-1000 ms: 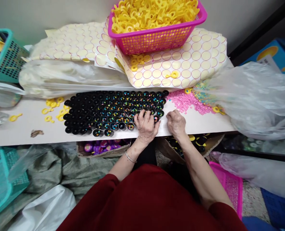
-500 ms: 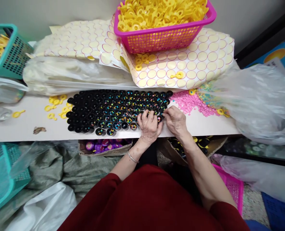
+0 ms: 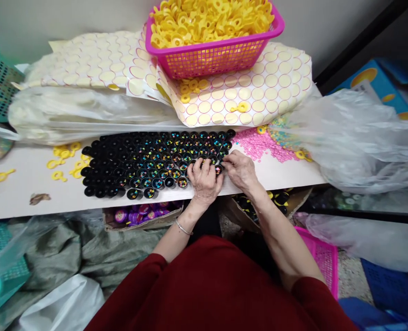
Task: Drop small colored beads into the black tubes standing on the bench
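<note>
Rows of small black cups [image 3: 109, 158] stand close together on the white shelf, many on the right side with coloured beads inside. My left hand [image 3: 204, 180] lies at the right front of these rows, its fingers bent over the cups. Between its thumb and forefinger is one black cup with coloured beads [image 3: 219, 169]. My right hand [image 3: 241, 171] is at the right side of this cup, thumb and fingertips pinched together; whatever they hold is too small to make out. Loose pink beads [image 3: 259, 146] are heaped on the shelf beyond my right hand.
A pink basket [image 3: 210, 57] full of yellow ring pieces stands on sticker sheets [image 3: 272, 87] at the back. Yellow pieces [image 3: 60, 158] lie left of the cups. A clear plastic bag [image 3: 359, 142] bulges at the right. Open cartons [image 3: 143, 225] sit below the shelf edge.
The whole view has shifted, so the shelf and its things appear further left. Both hands keep nearly the same place and pose at the cup.
</note>
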Available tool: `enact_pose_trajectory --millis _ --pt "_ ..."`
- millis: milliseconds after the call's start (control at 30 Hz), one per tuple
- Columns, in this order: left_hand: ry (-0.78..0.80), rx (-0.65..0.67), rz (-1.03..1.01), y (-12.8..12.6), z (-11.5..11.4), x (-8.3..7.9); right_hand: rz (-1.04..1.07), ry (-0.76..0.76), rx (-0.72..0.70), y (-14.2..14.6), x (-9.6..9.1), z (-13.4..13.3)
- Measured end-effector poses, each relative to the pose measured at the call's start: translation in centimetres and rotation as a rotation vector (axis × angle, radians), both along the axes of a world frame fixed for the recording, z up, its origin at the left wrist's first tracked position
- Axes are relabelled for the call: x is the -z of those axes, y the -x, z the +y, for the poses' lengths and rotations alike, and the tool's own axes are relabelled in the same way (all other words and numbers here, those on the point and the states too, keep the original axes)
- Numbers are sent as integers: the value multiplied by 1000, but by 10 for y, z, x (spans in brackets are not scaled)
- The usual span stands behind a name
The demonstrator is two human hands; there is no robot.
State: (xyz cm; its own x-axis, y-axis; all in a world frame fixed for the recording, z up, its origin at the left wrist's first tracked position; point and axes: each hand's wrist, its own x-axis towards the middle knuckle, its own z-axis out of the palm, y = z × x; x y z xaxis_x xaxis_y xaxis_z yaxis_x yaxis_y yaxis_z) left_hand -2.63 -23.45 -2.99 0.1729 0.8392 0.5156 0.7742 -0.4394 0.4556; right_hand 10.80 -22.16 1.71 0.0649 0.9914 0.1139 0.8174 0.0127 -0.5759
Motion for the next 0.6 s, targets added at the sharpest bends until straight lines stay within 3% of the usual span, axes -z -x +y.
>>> enact_pose_trajectory --millis 67,133,233,300,467,600 --pt "1 1 -10 0 0 -1 122 -42 7 -12 5 -3" --pt "-3 3 -14 0 0 -2 144 -103 129 -29 12 -8" --pt "-40 -8 -5 0 0 -2 -19 -122 434 -57 24 -17" --pt "-71 -16 2 -1 1 -2 -122 -70 544 -70 32 -22" --pt "-48 -15 2 -1 2 -2 -213 -24 491 -80 39 -24" --pt "-37 -9 -8 -1 2 -2 -136 -58 402 -73 36 -26"
